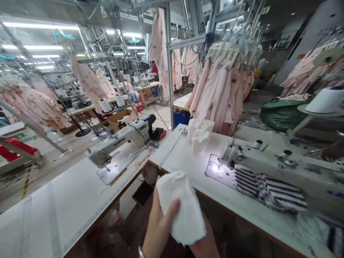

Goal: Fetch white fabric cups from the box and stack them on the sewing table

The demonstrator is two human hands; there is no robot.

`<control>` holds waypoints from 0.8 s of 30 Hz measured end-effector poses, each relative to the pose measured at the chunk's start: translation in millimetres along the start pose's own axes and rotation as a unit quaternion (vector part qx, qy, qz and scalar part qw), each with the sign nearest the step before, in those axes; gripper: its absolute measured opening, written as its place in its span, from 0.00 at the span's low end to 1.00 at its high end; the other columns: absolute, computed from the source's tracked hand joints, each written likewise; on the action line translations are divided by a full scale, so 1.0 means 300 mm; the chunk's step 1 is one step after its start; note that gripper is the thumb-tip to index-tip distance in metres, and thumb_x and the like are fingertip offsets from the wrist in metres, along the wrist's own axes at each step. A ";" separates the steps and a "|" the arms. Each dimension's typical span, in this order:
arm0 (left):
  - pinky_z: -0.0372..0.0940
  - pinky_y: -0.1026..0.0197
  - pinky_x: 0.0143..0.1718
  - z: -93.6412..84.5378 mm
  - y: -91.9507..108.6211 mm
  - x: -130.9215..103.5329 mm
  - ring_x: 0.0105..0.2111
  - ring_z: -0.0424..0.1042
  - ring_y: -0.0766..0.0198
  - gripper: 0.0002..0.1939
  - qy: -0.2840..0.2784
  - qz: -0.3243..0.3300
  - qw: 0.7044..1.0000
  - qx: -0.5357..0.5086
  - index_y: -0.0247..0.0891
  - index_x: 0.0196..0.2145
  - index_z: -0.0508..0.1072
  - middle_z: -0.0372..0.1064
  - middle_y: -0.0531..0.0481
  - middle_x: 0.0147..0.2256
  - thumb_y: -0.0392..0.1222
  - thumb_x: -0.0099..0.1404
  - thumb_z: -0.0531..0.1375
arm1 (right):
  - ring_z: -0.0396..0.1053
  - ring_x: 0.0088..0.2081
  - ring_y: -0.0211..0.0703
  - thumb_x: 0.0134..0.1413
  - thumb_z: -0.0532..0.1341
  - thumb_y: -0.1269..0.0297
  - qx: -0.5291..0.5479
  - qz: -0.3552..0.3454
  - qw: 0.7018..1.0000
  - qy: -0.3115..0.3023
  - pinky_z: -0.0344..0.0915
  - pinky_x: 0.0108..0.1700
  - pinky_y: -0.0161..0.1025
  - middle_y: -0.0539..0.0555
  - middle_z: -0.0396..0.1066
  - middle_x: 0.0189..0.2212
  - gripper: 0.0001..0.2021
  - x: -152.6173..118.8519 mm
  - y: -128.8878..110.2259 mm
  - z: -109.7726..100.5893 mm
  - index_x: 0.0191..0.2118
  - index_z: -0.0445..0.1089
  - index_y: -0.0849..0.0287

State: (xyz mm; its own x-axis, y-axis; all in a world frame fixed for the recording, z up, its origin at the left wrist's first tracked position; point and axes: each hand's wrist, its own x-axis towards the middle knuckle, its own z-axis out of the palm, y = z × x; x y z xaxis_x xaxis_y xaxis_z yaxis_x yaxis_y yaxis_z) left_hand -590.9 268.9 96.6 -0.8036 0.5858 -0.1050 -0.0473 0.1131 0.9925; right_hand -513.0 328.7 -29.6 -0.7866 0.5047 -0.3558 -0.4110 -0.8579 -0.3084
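1. While the white fabric (185, 218) is held in the air, treat the left worktable (40, 208) and its sewing machine (126, 138), lamp lit, as the left limit of the handling area.
2. Left hand (158, 227): grasping the fabric, thumb flat on the front face, other fingers at the left edge and behind. For good control, apply light, even thumb pressure; a hard pinch would probably crease the material or slide its plies apart, if it is layered.
3. White fabric: located in front of the body, near the front edges of the two worktables and clear of both surfaces. Align the edges before setting it down on any surface. Appearance: plain white, matte, soft, roughly rectangular and tilted. The top edge is uneven and rumpled; the bottom edge is slightly ragged. The number of plies cannot be told.
4. Right hand (202, 247): behind the lower right part of the fabric, apparently backing it. Its fingers are hidden, so whether they grip cannot be told. A flat palm would best limit sagging.
5. Right worktable (174, 161): pale fabric pieces (200, 138) lie toward the far side. Farther right, striped fabric (279, 191) rests beside the second sewing machine (258, 161), its needle area lit. Hold the white fabric apart from both groups to avoid mixing.
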 end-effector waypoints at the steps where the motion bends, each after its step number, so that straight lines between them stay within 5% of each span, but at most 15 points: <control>1: 0.54 0.53 0.60 0.012 0.000 0.067 0.59 0.58 0.50 0.40 0.004 -0.008 1.000 -0.001 0.43 0.62 0.50 0.57 0.44 0.60 0.52 0.58 0.62 | 0.69 0.48 0.55 0.45 0.64 0.47 0.006 0.009 1.000 -0.009 0.66 0.49 0.53 0.56 0.75 0.41 0.21 0.067 -0.019 0.011 0.42 0.74 0.55; 8: 0.66 0.58 0.46 0.085 -0.015 0.580 0.51 0.66 0.49 0.35 0.021 -0.033 0.999 -0.027 0.38 0.56 0.60 0.65 0.42 0.54 0.49 0.53 0.65 | 0.67 0.50 0.48 0.48 0.64 0.52 0.043 0.006 0.998 -0.040 0.63 0.52 0.46 0.53 0.73 0.45 0.20 0.550 -0.120 0.059 0.45 0.72 0.56; 15: 0.64 0.58 0.49 0.148 -0.116 1.014 0.50 0.68 0.53 0.33 -0.052 0.000 0.998 -0.030 0.40 0.54 0.64 0.67 0.44 0.52 0.46 0.51 0.66 | 0.68 0.46 0.44 0.58 0.58 0.56 0.074 -0.098 0.992 0.020 0.64 0.49 0.48 0.56 0.70 0.44 0.16 0.962 -0.146 0.040 0.45 0.67 0.62; 24: 0.61 0.53 0.52 0.272 -0.245 1.338 0.51 0.66 0.49 0.31 -0.148 -0.007 0.988 -0.032 0.35 0.50 0.68 0.69 0.41 0.49 0.48 0.49 0.67 | 0.67 0.45 0.44 0.60 0.57 0.56 0.060 -0.218 0.966 0.126 0.67 0.46 0.48 0.56 0.67 0.47 0.16 1.174 -0.174 0.075 0.49 0.65 0.61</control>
State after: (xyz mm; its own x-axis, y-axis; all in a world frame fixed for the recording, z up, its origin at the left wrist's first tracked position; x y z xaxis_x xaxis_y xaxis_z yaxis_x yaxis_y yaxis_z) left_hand -861.6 561.4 -23.6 -0.5948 0.7945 -0.1228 -0.1016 0.0772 0.9918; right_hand -778.9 549.0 -118.9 -0.3963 0.8145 -0.4237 -0.7398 -0.5566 -0.3781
